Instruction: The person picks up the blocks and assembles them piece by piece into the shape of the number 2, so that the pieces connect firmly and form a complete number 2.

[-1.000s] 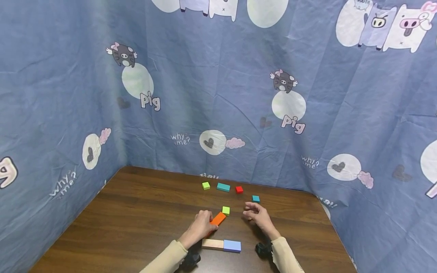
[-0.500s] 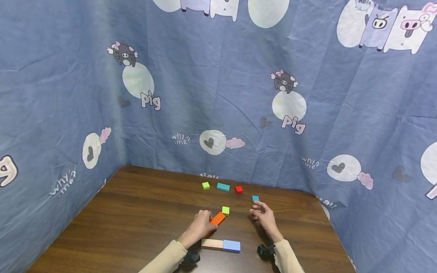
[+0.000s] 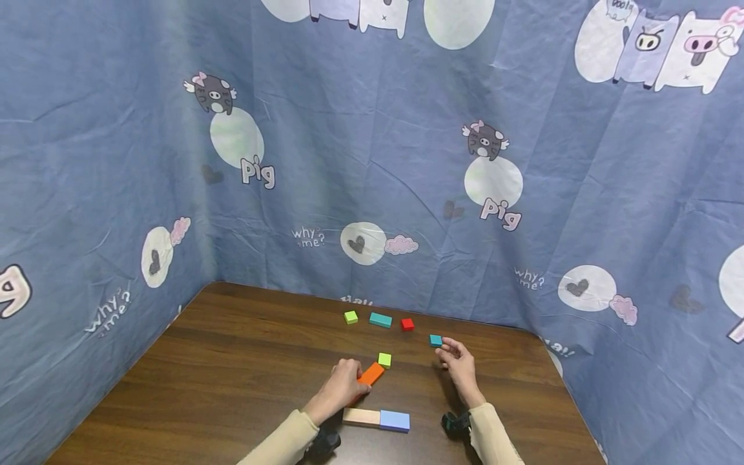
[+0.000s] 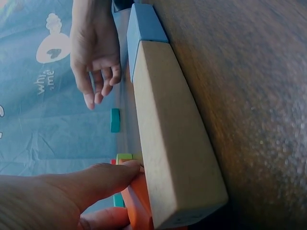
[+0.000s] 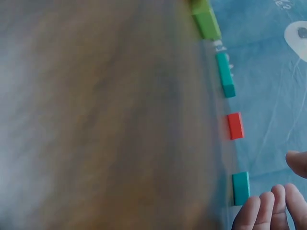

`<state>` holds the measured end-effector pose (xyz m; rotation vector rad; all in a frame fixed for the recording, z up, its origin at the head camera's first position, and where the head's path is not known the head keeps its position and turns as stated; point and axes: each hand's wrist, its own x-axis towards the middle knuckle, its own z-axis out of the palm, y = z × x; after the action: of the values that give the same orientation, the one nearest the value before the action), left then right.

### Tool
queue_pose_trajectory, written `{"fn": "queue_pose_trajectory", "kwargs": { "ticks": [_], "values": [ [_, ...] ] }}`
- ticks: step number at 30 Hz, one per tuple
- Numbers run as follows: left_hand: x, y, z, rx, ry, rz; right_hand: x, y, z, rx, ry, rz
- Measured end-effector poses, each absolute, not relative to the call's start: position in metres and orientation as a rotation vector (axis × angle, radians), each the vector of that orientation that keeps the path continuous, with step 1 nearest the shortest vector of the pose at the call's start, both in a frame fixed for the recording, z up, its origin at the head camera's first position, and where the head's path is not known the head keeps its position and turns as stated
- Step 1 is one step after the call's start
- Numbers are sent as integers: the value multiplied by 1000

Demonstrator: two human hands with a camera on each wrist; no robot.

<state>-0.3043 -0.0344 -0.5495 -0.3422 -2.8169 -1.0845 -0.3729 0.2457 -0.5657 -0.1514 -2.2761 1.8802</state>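
Observation:
My left hand (image 3: 341, 386) grips a long orange block (image 3: 371, 374) lying slantwise on the table, thumb along its near side. At the block's far end sits a small lime-green block (image 3: 385, 360). In the head view, a natural wood block (image 3: 361, 417) and a light blue block (image 3: 394, 421) lie end to end just in front of me. My right hand (image 3: 459, 369) hovers with bent, loose fingers and nothing between them. Its fingertips (image 5: 265, 207) are right by a small teal block (image 3: 436, 340) in both the head and right wrist views.
Along the back of the brown wooden table (image 3: 250, 361) stand another lime-green block (image 3: 351, 317), a longer teal block (image 3: 380, 320) and a red block (image 3: 407, 325). A blue patterned cloth (image 3: 290, 161) hangs behind the far edge and along both sides.
My right hand has moved to the right, from left of the small teal block to its right side. The left hand and the orange block have stayed put.

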Motion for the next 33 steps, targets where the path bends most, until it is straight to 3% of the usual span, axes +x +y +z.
{"fn": "queue_pose_trajectory", "kwargs": {
  "ticks": [18,33],
  "values": [
    [-308,-36,-552,-350,-2801,-1074,-403,245,-553,-164,-2334,1832],
    [-306,-35,-552,-346,-2807,-1087,-409,252,-560,-143,-2459,1801]
  ]
}}
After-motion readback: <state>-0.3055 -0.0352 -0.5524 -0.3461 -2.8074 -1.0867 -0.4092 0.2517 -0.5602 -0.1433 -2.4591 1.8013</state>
